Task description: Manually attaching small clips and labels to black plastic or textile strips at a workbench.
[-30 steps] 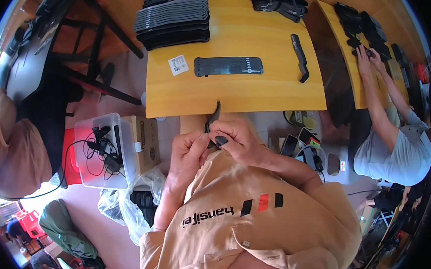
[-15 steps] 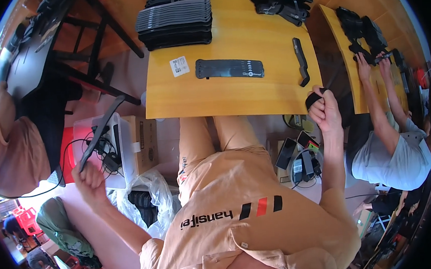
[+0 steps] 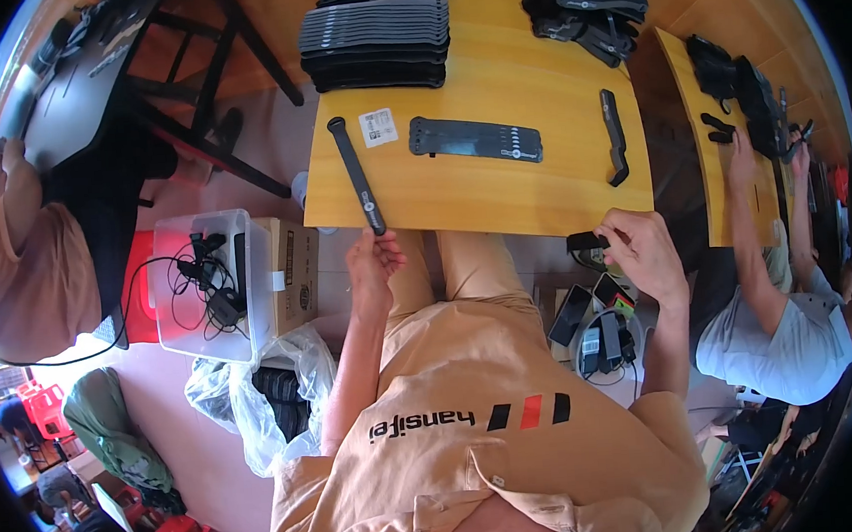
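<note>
We pinch one end of a long black strap (image 3: 354, 172) with our left hand (image 3: 376, 262), over the yellow table (image 3: 500, 197). Our right hand (image 3: 646, 256) grips another black strap (image 3: 584, 241) near the table's front edge.

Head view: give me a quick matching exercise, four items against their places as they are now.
Things
1. long narrow black strap with a looped end
2. white square paper label
3. bent black strap
4. clear plastic box

Places
A. near the right edge of the yellow wooden table
B. beside the brown cardboard box, with black cables inside
C. near end at the fingers of the left hand
D. just left of the wide dark flat strap pack

Pairs: 1-C, 2-D, 3-A, 4-B
</note>
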{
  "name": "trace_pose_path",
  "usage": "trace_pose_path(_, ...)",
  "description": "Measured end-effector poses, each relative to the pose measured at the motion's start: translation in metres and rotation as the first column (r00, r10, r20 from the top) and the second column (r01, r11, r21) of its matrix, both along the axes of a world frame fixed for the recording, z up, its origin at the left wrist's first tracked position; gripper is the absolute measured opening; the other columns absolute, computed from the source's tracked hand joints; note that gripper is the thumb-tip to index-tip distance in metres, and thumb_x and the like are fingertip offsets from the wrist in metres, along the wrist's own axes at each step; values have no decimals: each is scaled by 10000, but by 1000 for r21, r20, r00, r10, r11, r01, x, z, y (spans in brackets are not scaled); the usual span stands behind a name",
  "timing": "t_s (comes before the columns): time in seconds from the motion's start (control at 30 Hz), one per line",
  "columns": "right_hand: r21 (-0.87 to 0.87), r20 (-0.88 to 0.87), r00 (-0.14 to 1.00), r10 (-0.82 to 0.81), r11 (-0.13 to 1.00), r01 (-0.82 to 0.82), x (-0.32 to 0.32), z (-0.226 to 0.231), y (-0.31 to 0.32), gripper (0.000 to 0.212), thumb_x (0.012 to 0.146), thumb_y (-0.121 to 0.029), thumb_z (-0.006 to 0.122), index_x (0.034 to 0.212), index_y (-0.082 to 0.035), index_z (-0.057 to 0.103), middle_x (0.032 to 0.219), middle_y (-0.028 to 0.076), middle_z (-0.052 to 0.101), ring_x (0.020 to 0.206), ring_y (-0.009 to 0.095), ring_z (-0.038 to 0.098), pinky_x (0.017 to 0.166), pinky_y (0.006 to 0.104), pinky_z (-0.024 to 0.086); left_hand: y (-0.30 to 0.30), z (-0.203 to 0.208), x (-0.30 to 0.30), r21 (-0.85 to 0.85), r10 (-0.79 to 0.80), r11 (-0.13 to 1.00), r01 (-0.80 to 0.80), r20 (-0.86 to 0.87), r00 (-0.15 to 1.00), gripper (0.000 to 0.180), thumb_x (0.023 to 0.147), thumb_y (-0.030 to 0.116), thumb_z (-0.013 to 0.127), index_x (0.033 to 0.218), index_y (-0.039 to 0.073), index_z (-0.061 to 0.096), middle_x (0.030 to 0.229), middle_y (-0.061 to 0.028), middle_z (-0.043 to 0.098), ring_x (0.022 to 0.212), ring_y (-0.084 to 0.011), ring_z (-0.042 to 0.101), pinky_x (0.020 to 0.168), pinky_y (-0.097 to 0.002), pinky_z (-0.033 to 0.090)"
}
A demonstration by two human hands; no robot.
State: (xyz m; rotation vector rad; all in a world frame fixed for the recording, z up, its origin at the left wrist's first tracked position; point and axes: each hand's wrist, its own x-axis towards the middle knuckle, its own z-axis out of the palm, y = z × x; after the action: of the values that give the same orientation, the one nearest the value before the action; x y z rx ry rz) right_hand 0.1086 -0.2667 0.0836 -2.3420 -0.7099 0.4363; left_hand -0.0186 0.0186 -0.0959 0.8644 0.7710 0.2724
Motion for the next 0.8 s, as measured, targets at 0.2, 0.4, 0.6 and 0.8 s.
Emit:
trace_pose_path(0.2, 2, -58, 982, -181, 983, 181, 0, 1, -10, 93, 824, -30, 562, 818, 48, 613, 630, 88, 592, 498, 121, 588, 467, 220, 453, 5, 21, -8, -65, -261, 965, 253, -194, 946, 538, 935, 448, 330, 900, -23, 586, 746, -116, 631, 563, -164, 603, 528, -249, 484)
trace_pose_path(0.4, 127, -73, 996, -56, 990, 65, -4, -1, -1, 113, 730, 83, 610, 839, 56, 625, 744, 101, 608, 654, 138, 613, 567, 210, 475, -4, 57, -3, 518, -397, 779, 352, -26, 917, 300, 906, 245, 501, 1044, -8, 586, 813, -87, 641, 705, -133, 606, 624, -238, 478)
trace_pose_path(0.6, 496, 136, 976, 172, 841, -217, -8, -24, 50, 160, 741, 56, 622, 897, 18, 619, 753, 78, 599, 631, 121, 588, 547, 228, 453, -64, 123, 56, 663, -767, 537, 522, 125, 630, 309, 829, 177, 630, 1068, -3, 554, 857, -35, 596, 734, -76, 543, 617, -231, 467)
trace_pose_path(0.8, 511, -474, 872, -124, 767, 387, 16, -67, 16, 171, 796, 90, 567, 958, 49, 604, 819, 74, 623, 714, 90, 601, 604, 204, 508, -13, 83, 63, 365, -904, 338, 867, -132, 407, 160, 843, 152, 612, 833, -8, 597, 669, 3, 551, 610, -52, 508, 554, -204, 428)
